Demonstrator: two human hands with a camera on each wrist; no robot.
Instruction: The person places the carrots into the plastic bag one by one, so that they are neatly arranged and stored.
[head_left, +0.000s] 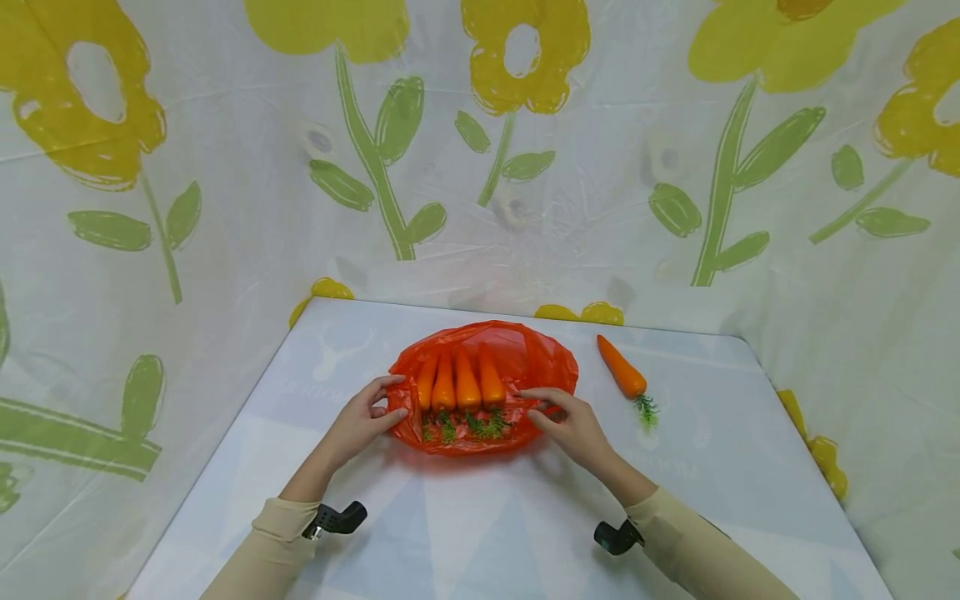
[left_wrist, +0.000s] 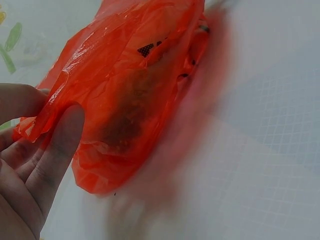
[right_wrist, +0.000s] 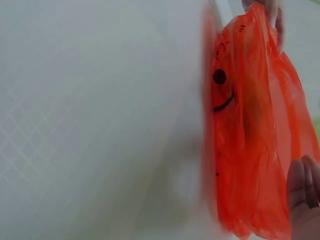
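An orange-red plastic bag (head_left: 525, 350) lies on the table with its mouth spread. Several orange carrots (head_left: 467, 379) sit side by side in it, their green leafy tops (head_left: 487, 423) towards the front. My left hand (head_left: 362, 425) grips the bag's left edge; in the left wrist view its thumb (left_wrist: 67, 130) and fingers pinch the film. At the right side my right hand (head_left: 573, 427) holds the bag's rim between thumb and fingers, with red film showing between them. Another carrot (head_left: 621, 367) lies outside the bag, beyond my right hand, its green top facing the front.
The pale table (head_left: 480, 533) has a faint printed pattern. Behind it and along both sides hangs a white curtain (head_left: 585, 217) with yellow flowers. Each wrist wears a black camera, one on the left (head_left: 337, 518) and one on the right (head_left: 617, 537).
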